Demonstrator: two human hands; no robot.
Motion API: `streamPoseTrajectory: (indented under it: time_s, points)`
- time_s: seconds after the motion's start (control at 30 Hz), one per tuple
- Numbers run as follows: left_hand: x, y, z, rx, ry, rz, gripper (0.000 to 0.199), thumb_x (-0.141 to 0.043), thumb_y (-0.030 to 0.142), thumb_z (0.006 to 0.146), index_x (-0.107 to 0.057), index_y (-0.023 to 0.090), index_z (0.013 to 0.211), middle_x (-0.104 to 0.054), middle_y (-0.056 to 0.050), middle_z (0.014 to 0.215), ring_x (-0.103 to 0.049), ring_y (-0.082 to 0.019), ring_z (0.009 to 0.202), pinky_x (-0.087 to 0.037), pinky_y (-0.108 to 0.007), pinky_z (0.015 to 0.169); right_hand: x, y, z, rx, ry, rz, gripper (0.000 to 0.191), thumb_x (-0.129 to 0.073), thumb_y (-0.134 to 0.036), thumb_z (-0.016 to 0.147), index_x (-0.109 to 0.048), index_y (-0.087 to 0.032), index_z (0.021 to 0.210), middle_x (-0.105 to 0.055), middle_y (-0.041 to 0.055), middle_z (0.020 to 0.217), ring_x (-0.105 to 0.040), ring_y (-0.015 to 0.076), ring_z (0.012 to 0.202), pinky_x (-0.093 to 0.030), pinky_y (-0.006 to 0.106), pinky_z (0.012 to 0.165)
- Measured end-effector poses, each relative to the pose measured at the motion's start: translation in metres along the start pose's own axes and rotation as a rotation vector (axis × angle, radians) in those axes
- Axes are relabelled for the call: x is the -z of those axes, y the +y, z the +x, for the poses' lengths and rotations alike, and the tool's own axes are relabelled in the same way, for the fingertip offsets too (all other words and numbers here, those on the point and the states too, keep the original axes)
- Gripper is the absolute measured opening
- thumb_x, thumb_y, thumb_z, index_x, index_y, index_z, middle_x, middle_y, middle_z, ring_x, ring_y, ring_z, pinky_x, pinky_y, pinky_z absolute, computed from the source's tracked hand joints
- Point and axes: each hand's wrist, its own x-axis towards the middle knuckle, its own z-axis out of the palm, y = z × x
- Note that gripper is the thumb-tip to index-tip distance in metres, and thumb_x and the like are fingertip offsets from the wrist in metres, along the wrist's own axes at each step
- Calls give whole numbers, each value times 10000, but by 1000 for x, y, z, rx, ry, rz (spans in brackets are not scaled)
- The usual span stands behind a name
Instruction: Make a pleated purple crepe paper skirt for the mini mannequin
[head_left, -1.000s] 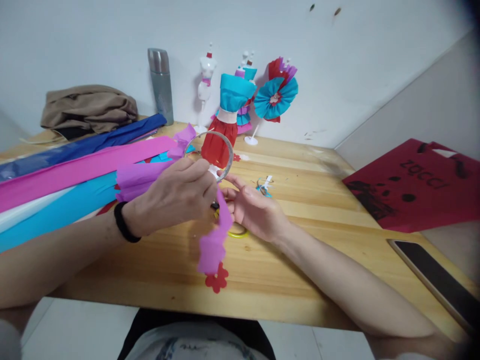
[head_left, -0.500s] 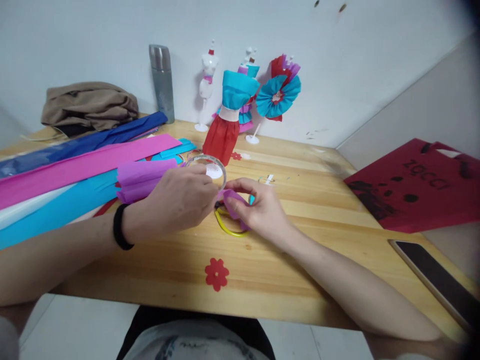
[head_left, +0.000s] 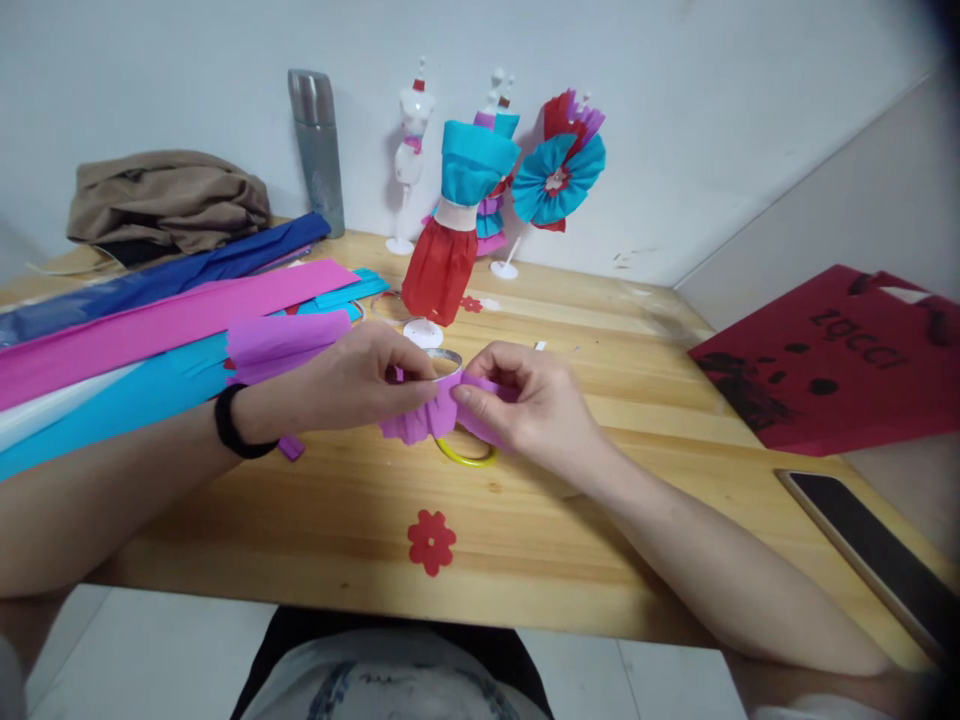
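My left hand point(head_left: 375, 375) is closed, pinching the upper edge of a gathered purple crepe paper strip point(head_left: 420, 415). My right hand point(head_left: 529, 395) pinches the same strip a little further right, its thumb and forefinger close to my left fingertips. A thin greyish band point(head_left: 448, 357) curves along the paper's top edge between the hands; it looks like tape. Below the paper a yellow loop point(head_left: 466, 460) lies on the table, partly covered. Nearer me lies a red paper flower point(head_left: 431, 542).
Crepe paper sheets, including a pink one point(head_left: 172, 305), lie at left by a brown cloth point(head_left: 165, 205). Behind stand a flask point(head_left: 316, 150), a bare mini mannequin point(head_left: 411, 140) and a mannequin in a blue-and-red paper dress point(head_left: 442, 260). At right are a red bag point(head_left: 840, 370) and a phone point(head_left: 862, 550).
My left hand has shifted slightly and its fingers now pinch the paper's top edge. The purple strip shows more between my hands, and the curved band sits lower, along its edge.
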Motion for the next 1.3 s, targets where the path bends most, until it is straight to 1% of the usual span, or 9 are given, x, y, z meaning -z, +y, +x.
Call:
streamPoseTrajectory:
  time_s: [0.13,0.3,0.4,0.5,0.67,0.8,0.9,1.13,1.3]
  points:
    - [0,-2,1,20,-26,-32,403,-564,366,931,-589,145,594,-472,35,518,-403,-72,509,-274,-200,459,2,-4,-1,-29,-27,75,177,-646,-298,761,-535,-204,659,-518,-29,593,-420,97,533,-332,237,489]
    - [0,-7,3,3,-37,-43,458,-564,426,951,-578,144,591,-437,42,511,-377,-68,492,-250,-211,449,1,-6,-2,-55,-63,164,163,-682,-302,751,-572,-197,695,-522,-39,589,-412,89,512,-313,226,467]
    - [-1,-8,2,11,-18,-35,434,-564,415,954,-600,140,620,-474,35,532,-408,-75,503,-269,-209,454,0,-6,-3,-86,-83,198,171,-690,-323,754,-598,-192,697,-526,-40,568,-413,83,485,-316,219,449]
    - [-2,-7,2,11,-12,-18,417,-555,400,954,-614,139,635,-518,23,554,-438,-80,522,-290,-205,469,-1,-7,-3,-116,-84,232,166,-679,-338,758,-625,-186,717,-562,-26,569,-459,95,480,-353,223,446]
    - [-5,-9,1,-29,-9,14,420,-537,388,954,-587,146,614,-536,11,571,-448,-88,537,-295,-226,486,-2,-7,-3,-85,-68,222,174,-671,-338,762,-653,-173,713,-591,-9,593,-482,97,501,-376,221,455]
    - [-7,-9,1,-76,50,93,389,-553,315,933,-527,159,578,-474,24,541,-406,-89,523,-273,-246,492,-3,-7,-4,-115,-70,266,173,-698,-336,758,-645,-180,709,-573,-26,575,-481,90,477,-369,212,440]
    - [-8,-7,0,-84,79,136,362,-552,286,930,-541,159,592,-488,19,548,-420,-93,535,-278,-248,501,-2,-7,-4,-129,-74,312,191,-731,-338,759,-633,-187,697,-578,-25,569,-486,94,479,-373,215,440]
    - [-8,-3,-1,-103,91,192,348,-563,261,920,-519,168,587,-522,1,566,-440,-102,545,-297,-262,519,-3,-4,-2,-27,-78,246,158,-707,-303,757,-661,-167,692,-602,-8,611,-511,107,543,-405,237,513]
    - [-7,-6,-1,-121,84,182,346,-561,259,923,-529,172,590,-523,0,555,-439,-108,534,-291,-276,523,-1,-4,-1,-49,-60,258,196,-721,-334,758,-649,-162,698,-596,-8,614,-478,97,524,-377,228,485]
